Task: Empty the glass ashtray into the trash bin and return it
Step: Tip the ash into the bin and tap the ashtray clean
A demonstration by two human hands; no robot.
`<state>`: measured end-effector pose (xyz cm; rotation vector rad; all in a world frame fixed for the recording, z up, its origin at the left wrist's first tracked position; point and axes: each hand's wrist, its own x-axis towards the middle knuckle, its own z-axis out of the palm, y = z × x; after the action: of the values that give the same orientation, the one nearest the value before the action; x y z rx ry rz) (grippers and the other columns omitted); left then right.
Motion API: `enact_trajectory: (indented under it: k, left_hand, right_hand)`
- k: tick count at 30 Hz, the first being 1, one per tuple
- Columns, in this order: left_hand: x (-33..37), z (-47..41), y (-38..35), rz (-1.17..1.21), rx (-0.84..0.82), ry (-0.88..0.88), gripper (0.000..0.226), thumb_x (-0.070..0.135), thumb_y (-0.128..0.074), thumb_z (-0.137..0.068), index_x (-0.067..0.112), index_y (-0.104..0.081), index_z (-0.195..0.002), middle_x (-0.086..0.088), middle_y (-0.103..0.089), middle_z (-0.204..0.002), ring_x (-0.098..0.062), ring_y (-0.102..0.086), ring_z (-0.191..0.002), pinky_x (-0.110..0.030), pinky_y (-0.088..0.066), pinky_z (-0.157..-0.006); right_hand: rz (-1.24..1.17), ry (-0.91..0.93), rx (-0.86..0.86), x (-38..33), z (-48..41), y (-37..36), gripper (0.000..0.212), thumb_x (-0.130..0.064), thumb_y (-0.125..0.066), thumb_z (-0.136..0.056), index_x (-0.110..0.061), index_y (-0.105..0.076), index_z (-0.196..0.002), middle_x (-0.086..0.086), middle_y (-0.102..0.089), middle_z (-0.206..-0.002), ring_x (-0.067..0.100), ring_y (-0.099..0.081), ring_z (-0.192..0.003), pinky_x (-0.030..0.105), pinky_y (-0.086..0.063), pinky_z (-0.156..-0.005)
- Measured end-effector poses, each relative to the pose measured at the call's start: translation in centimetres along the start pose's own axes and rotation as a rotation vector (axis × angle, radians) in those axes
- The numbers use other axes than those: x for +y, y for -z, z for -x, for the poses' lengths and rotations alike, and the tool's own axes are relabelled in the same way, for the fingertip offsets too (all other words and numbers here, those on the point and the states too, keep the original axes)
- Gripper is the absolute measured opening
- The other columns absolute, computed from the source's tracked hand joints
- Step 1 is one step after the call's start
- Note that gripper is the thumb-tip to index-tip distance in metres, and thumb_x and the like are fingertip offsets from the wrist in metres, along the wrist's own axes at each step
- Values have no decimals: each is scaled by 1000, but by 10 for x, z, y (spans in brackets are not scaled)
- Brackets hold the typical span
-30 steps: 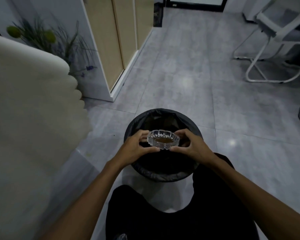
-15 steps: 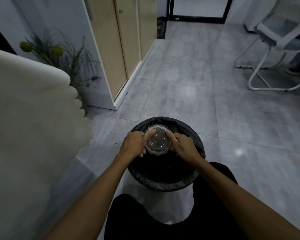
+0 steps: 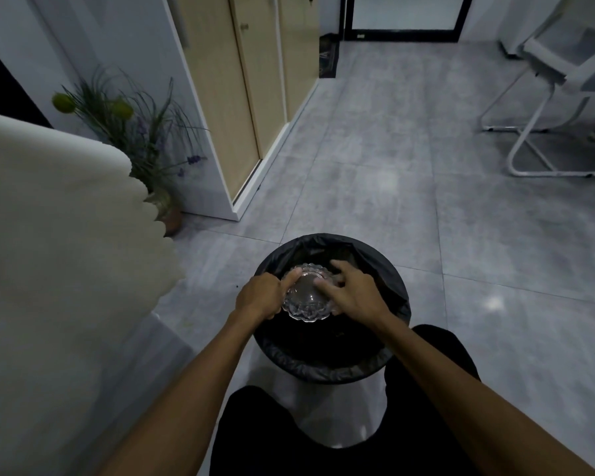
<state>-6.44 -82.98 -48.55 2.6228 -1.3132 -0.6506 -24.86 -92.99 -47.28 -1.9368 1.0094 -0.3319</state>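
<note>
Both hands, left (image 3: 260,298) and right (image 3: 356,293), gripped the ashtray (image 3: 308,293). It was held inverted over the bin (image 3: 397,293), fingers (image 3: 323,287) pressing its base

The glass ashtray (image 3: 308,293) sits just below the middle of the frame, over the open mouth of the trash bin (image 3: 331,367). It is clear, round, with a scalloped rim, and it is turned upside down so that its domed bottom faces the camera. It does not touch the bin. The bin is round and stands on the grey floor, lined with a black bag folded over its rim. Its inside is dark, so the contents cannot be seen clearly.
</note>
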Motion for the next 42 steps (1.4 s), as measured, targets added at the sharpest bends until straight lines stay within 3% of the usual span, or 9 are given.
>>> enact_trajectory:
  k: [3, 7, 13, 18, 23, 27, 33, 39, 42]
  left_hand:
    - [-3, -2, -1, -16, 33, 21, 83, 77, -30, -99, 9, -77, -101, -13, -76, -82, -29, -73, -73, -45, -62, -84]
    - [-6, -3, -5, -25, 74, -69, 80, 79, -29, -98, 18, -76, -78, 2, -57, -57, -21, -62, -58, -38, -58, -76]
    - [-8, 12, -12, 59, 127, -59, 97, 89, -19, -82, 8, -70, -73, -3, -66, -64, -21, -65, -62, -42, -60, -73]
    - [-27, 2, -18, -21, 573, -45, 63, 72, -26, -102, 18, -57, -92, -4, -59, -90, -25, -60, -80, -44, -59, -65]
    - [-40, -39, -37, 118, 297, 84, 51, 58, -42, -107, 19, -45, -139, -18, -48, -129, -38, -58, -112, -55, -58, -87]
    - [-40, -50, -47, 157, 316, 57, 32, 38, -44, -111, 12, -48, -130, -21, -52, -123, -41, -63, -104, -57, -57, -87]
    - [-38, -52, -50, 216, 338, 18, 21, 27, -46, -112, 8, -51, -120, -20, -64, -114, -42, -66, -98, -56, -57, -85]
    - [-42, -51, -51, 171, 324, 3, 21, 28, -44, -113, 9, -47, -121, -21, -65, -113, -42, -66, -96, -56, -58, -83]
    - [-42, -49, -52, 181, 329, 20, 21, 27, -44, -113, 8, -47, -121, -22, -65, -112, -44, -66, -96, -57, -58, -82]
  right_hand:
    - [155, 25, -149, -5, 5, -5, 126, -73, -86, -64, -27, -23, -163, 8, -47, -155, 27, -61, -128, 45, -55, -105]
    - [376, 32, -259, -13, 10, -17, 157, -75, -90, -51, -35, 12, -163, 14, -32, -155, 36, -52, -136, 50, -49, -109]
    - [590, 83, -119, -7, 7, -33, 139, -78, -84, -56, -20, -12, -160, 13, -45, -141, 35, -65, -114, 44, -52, -91]
    - [761, 307, -259, -9, 5, -27, 129, -69, -86, -58, -20, -18, -157, 11, -44, -141, 33, -57, -123, 43, -52, -94]
    - [1030, 468, -454, -22, 1, -39, 135, -60, -90, -64, -17, -10, -163, 18, -36, -151, 35, -53, -126, 45, -53, -100]
    - [1018, 411, -458, -14, -10, -30, 135, -62, -89, -64, -16, -10, -163, 18, -36, -150, 36, -53, -125, 44, -52, -99]
    - [722, 127, -204, 4, -28, -2, 128, -64, -91, -57, -16, -25, -156, 18, -47, -139, 40, -61, -118, 42, -52, -94]
    - [824, 356, -621, -9, -21, -42, 132, -56, -96, -55, -20, -21, -158, 14, -43, -142, 35, -58, -118, 41, -50, -106]
    - [769, 317, -462, -7, -32, -24, 133, -61, -94, -52, -20, -22, -157, 13, -45, -139, 36, -61, -117, 40, -53, -101]
